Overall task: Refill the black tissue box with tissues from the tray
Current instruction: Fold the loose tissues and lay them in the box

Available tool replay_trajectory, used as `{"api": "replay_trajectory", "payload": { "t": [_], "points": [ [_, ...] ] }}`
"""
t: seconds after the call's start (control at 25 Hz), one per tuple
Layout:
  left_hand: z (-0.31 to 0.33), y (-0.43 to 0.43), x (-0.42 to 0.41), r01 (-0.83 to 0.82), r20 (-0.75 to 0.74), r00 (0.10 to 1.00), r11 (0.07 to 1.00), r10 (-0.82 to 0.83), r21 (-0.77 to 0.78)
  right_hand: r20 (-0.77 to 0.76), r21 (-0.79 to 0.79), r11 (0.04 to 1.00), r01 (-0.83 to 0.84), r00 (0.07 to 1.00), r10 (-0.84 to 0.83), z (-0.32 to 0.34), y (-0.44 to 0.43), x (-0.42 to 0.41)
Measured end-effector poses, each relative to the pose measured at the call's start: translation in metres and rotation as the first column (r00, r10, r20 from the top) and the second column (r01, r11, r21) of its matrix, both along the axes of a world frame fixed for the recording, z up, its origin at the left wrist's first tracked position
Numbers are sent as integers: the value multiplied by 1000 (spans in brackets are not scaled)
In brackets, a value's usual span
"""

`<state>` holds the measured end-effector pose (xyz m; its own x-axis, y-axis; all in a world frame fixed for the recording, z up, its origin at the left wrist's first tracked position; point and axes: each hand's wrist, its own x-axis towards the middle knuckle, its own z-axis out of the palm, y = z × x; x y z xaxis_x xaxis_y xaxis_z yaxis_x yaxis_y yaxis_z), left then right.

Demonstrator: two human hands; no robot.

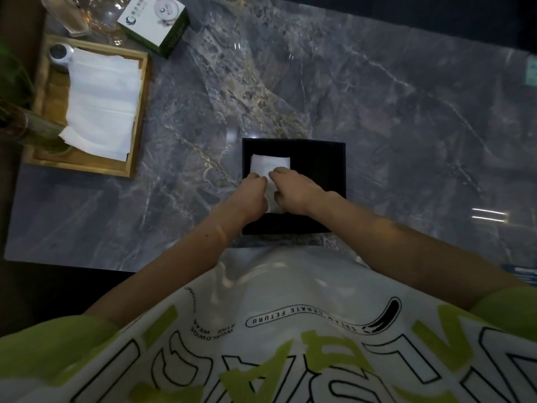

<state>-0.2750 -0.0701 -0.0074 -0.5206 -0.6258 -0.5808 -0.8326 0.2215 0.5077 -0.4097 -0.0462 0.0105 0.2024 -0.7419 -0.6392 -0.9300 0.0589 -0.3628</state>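
We are holding a folded white tissue down inside the open black tissue box at the marble table's near edge. Our left hand and right hand are pinching it with curled fingers.
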Motion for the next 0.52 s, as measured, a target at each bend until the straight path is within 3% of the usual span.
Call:
{"api": "replay_trajectory", "payload": {
  "t": [0.24,0.52],
  "points": [
    [14,22,32,-164,-297,949,972,110,-166,150,-221,951,215,971,-185,11,31,-4],
    [18,28,79,-212,-237,961,925,140,-316,172,-328,915,234,968,-186,16,42,18]
  ]
}}
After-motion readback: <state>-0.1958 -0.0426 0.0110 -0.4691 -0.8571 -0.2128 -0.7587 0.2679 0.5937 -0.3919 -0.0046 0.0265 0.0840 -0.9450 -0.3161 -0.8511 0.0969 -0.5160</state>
